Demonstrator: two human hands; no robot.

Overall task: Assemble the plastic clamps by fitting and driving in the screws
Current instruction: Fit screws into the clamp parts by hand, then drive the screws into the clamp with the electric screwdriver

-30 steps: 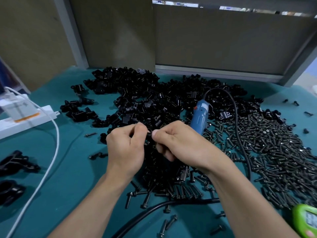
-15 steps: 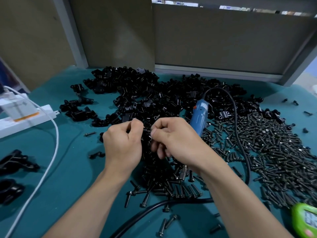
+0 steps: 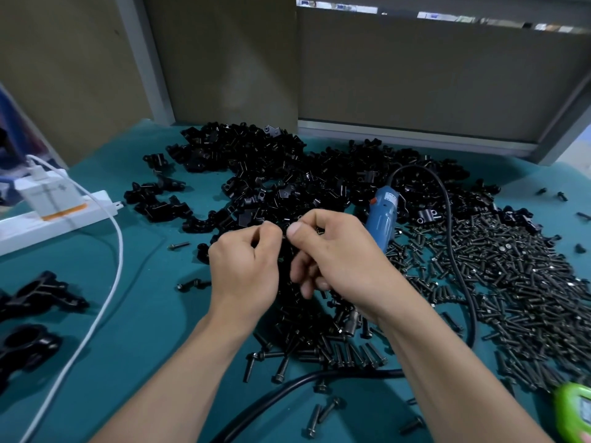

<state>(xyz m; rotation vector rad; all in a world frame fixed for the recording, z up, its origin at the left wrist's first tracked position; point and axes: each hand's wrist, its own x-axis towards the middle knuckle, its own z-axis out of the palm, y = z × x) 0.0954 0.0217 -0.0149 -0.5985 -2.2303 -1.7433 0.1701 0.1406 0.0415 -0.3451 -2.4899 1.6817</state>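
My left hand [image 3: 244,270] and my right hand [image 3: 335,260] meet over the middle of the teal table, fingers curled, pinching a small black clamp part [image 3: 284,243] between their fingertips. The part is almost wholly hidden by the fingers, so whether a screw sits in it I cannot tell. Behind the hands spreads a big heap of black plastic clamps [image 3: 287,174]. A wide pile of black screws [image 3: 518,282] lies to the right, and more screws [image 3: 319,343] lie under my wrists. A blue electric screwdriver [image 3: 382,215] lies just right of my right hand.
The screwdriver's black cable [image 3: 460,282] loops right and crosses below my forearms. A white power strip [image 3: 48,219] with a white cord [image 3: 105,302] sits at the left. Larger black clamps [image 3: 35,295] lie at the left edge. A green device [image 3: 575,410] is bottom right.
Both hands have risen slightly away from me, still joined on the small part. The fingertips have shifted a little around it.
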